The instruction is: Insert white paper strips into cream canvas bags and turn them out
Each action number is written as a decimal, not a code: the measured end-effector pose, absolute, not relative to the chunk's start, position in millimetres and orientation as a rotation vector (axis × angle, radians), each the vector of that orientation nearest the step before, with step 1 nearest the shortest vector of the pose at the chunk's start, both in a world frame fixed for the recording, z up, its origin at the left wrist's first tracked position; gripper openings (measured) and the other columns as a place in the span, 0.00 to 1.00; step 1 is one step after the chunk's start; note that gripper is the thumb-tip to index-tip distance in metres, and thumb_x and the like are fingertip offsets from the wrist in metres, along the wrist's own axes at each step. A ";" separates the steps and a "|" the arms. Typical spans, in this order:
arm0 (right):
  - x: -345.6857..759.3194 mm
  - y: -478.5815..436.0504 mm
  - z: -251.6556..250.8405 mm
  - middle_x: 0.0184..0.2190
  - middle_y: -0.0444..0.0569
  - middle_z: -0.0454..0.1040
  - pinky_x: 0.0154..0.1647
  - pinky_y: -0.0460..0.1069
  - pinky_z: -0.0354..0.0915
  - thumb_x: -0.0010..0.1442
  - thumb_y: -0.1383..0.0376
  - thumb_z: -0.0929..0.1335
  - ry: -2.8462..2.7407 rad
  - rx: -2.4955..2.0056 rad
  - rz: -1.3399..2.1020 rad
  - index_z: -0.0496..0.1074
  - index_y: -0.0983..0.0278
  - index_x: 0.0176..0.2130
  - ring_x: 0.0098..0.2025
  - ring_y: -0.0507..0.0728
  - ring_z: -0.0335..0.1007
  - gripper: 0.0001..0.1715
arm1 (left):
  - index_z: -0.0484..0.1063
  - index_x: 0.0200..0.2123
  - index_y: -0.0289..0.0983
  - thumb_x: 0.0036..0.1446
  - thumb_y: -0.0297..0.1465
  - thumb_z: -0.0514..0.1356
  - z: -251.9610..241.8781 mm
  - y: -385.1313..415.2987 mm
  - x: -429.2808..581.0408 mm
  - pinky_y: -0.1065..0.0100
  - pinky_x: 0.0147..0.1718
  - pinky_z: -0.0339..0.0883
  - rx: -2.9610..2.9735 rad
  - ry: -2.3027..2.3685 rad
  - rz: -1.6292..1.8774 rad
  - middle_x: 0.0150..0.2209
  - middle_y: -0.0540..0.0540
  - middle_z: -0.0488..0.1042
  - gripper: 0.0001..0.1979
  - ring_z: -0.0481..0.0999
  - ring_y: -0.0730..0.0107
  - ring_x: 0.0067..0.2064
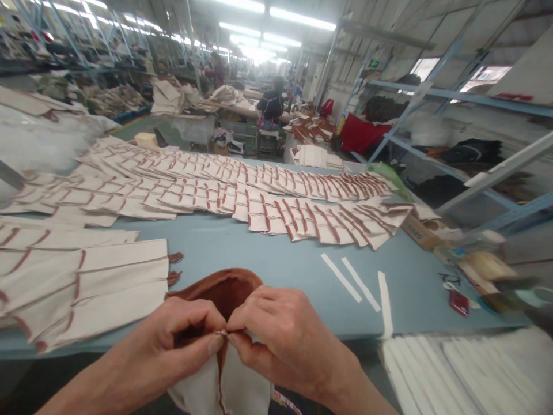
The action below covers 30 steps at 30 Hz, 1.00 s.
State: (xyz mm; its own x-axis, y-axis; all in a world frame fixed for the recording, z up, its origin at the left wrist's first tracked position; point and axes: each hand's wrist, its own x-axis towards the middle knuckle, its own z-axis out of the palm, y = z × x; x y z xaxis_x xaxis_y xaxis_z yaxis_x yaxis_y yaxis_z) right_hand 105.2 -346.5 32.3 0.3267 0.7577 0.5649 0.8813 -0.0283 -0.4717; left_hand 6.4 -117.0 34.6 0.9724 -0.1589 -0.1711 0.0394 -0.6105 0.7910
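Observation:
Both my hands meet at the near edge of the blue table (268,253). My left hand (181,340) and my right hand (280,334) each pinch the rim of a cream fabric pouch with a brown lining (224,294). The fingertips touch at the middle of the pouch's edge. The brown lining stands up above my fingers and the cream body hangs down below the table edge. Both hands are closed on the fabric.
Rows of cream fabric pieces with brown trim (259,202) overlap across the table. More flat cream pieces (86,282) lie at the left. White strips (358,282) lie at the right, a white stack (466,369) nearer. Scissors and small items (458,294) sit by the right edge. People work at far tables.

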 end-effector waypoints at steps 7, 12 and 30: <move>98.6 -325.3 33.2 0.28 0.43 0.83 0.34 0.50 0.68 0.66 0.76 0.69 -1.401 -1.883 -0.433 0.76 0.61 0.33 0.29 0.55 0.79 0.12 | 0.80 0.32 0.40 0.69 0.47 0.56 35.5 -102.6 8.1 0.69 0.31 0.64 2.191 -0.056 -0.350 0.29 0.49 0.77 0.22 0.73 0.64 0.32; 108.6 -317.4 34.4 0.29 0.41 0.85 0.32 0.46 0.65 0.58 0.73 0.70 -1.268 -1.739 -0.194 0.76 0.61 0.34 0.27 0.52 0.79 0.08 | 0.73 0.29 0.40 0.69 0.47 0.55 35.0 -98.7 10.9 0.69 0.28 0.58 2.151 -0.046 -0.370 0.28 0.52 0.69 0.21 0.66 0.67 0.30; 106.4 -296.1 40.7 0.44 0.50 0.91 0.43 0.52 0.66 0.64 0.65 0.74 -1.045 -2.149 0.361 0.80 0.61 0.44 0.45 0.62 0.87 0.08 | 0.62 0.29 0.43 0.70 0.33 0.52 26.8 -85.2 23.9 0.68 0.28 0.56 2.393 -0.239 -0.129 0.26 0.56 0.69 0.13 0.66 0.72 0.27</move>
